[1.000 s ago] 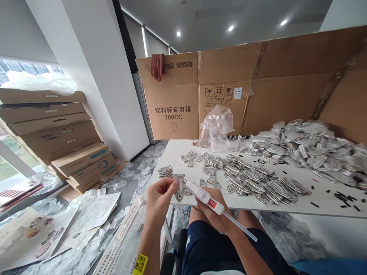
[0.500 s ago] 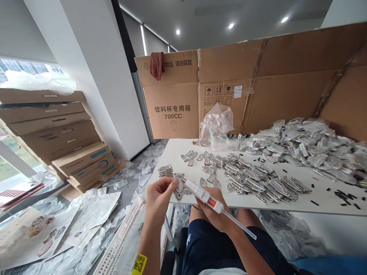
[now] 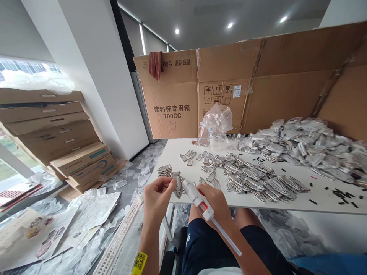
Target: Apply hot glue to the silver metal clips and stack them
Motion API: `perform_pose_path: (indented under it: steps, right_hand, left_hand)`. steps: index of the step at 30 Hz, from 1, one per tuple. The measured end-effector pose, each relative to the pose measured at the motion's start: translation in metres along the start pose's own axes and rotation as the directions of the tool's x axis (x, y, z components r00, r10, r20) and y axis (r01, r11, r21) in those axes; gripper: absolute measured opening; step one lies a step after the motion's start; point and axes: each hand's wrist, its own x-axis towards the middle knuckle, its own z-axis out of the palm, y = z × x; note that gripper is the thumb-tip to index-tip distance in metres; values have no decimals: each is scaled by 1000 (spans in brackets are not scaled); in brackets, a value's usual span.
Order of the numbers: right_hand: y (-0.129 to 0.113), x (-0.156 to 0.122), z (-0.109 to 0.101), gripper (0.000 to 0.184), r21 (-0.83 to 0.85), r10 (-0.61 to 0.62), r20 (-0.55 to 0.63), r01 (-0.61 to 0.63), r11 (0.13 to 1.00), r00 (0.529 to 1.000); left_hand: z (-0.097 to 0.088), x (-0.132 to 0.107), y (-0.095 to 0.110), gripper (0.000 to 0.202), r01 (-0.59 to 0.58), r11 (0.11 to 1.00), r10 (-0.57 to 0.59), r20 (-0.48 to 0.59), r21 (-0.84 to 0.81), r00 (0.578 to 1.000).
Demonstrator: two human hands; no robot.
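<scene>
Between the thumb and fingers of my left hand (image 3: 157, 195) is a small silvery shield-shaped metal piece (image 3: 177, 187), held upright above the table's front edge. My right hand (image 3: 217, 199) is wrapped round a white glue gun (image 3: 198, 198) with a red-orange part on its body. A long translucent glue stick (image 3: 228, 237) sticks out of its rear, toward my forearm. The gun's front end points at the metal piece; whether the nozzle touches it I cannot tell. Just behind my left hand stands a stack of similar metal pieces (image 3: 164, 170).
On the white table (image 3: 172, 149) lie a heap of metal pieces (image 3: 258, 179), a pile of plastic-wrapped pieces (image 3: 309, 143) and small black strips (image 3: 342, 196). A clear plastic bag (image 3: 216, 126) stands before the cardboard wall (image 3: 172, 91). Stacked cartons (image 3: 54, 126) are at the left.
The glue gun has tilted: its rear and glue stick have swung left and down, its front slightly left. My left hand still holds the metal piece, now slightly higher and left.
</scene>
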Motion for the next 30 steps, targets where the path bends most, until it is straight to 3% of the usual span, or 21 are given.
perform_pose_path:
  steps: [5, 9, 12, 14, 16, 18, 22, 26, 30]
  right_hand:
    - [5, -5, 7, 16, -230, -3, -241, -54, 972, 970]
    - [14, 0, -8, 13, -126, 129, -331, -180, 976, 935]
    - [9, 8, -17, 32, 243, 389, -221, -336, 910, 894]
    - [1, 11, -19, 42, 490, 516, -53, -428, 760, 855]
    - [-6, 13, -18, 46, 628, 540, 90, -469, 621, 837]
    - [-11, 13, -14, 44, 697, 517, 164, -470, 542, 840]
    - [-11, 11, -7, 41, 759, 533, 176, -459, 462, 828]
    - [-8, 12, -5, 45, 759, 550, 172, -466, 455, 818]
    - [-7, 16, -5, 46, 763, 572, 146, -460, 455, 807]
  left_hand:
    - [-7, 3, -1, 28, 15, 999, -14, 20, -39, 1000]
    - [-13, 6, -5, 28, 69, 991, -64, 52, -117, 997]
    - [-15, 7, -5, 29, 102, 982, -86, 106, -156, 991]
    - [-12, 6, -4, 31, 112, 982, -86, 164, -152, 983]
    - [-7, 5, -4, 34, 125, 983, -88, 249, -137, 965]
    - [1, 4, -6, 35, 152, 980, -99, 342, -132, 935]
    - [19, 4, -21, 36, 232, 953, -124, 450, -193, 884]
    - [29, 6, -33, 38, 229, 949, -116, 430, -219, 895]
    - [28, 9, -35, 42, 135, 980, -65, 398, -149, 915]
